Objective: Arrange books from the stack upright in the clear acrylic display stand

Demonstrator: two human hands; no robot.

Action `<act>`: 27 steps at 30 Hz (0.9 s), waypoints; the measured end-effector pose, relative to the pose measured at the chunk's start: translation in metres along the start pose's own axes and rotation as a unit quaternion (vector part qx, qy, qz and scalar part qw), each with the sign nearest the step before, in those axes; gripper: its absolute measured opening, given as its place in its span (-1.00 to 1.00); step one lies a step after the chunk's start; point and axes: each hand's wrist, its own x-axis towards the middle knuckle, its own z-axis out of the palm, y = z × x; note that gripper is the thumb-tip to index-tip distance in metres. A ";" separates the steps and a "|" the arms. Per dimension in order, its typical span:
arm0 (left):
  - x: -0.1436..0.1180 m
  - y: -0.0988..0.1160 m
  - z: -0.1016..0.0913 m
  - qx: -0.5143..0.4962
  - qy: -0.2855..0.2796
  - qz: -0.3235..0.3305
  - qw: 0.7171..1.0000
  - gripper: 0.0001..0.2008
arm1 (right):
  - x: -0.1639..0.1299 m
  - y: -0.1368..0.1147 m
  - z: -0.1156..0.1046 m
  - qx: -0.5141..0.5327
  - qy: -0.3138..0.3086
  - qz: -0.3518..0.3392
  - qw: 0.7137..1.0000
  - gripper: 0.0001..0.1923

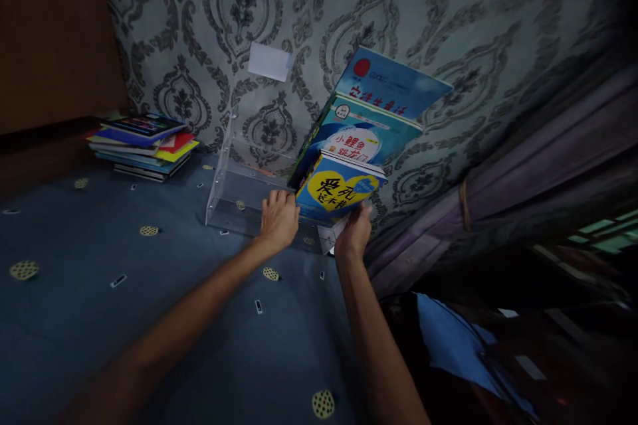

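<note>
A blue and yellow picture book (339,189) leans in the front tier of a clear acrylic book rack (239,196). My left hand (280,218) is closed at the book's lower left edge, over the rack's front lip. At the lower right edge, my right hand (353,232) is closed around the book's side, its fingertips partly hidden. Behind this book stands a teal picture book (381,139), and farther back a taller blue book (399,83). The rack's left part holds no books.
A stack of books (144,146) lies to the left by the patterned wall (244,0). The rack stands on a dark blue patterned cloth (199,339). A tied curtain (438,212) hangs to the right, with a blue cloth-like thing (448,332) below. A white card (269,62) shows above the rack.
</note>
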 end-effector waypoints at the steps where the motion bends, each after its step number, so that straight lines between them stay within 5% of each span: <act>1: 0.000 0.000 0.001 -0.001 -0.002 -0.001 1.000 -0.76 | -0.001 0.001 0.000 0.001 0.008 0.001 1.000 -0.38; 27: 0.005 -0.001 -0.002 -0.013 -0.033 -0.007 0.999 -0.79 | -0.005 0.009 0.002 -0.031 0.035 -0.033 0.998 -0.43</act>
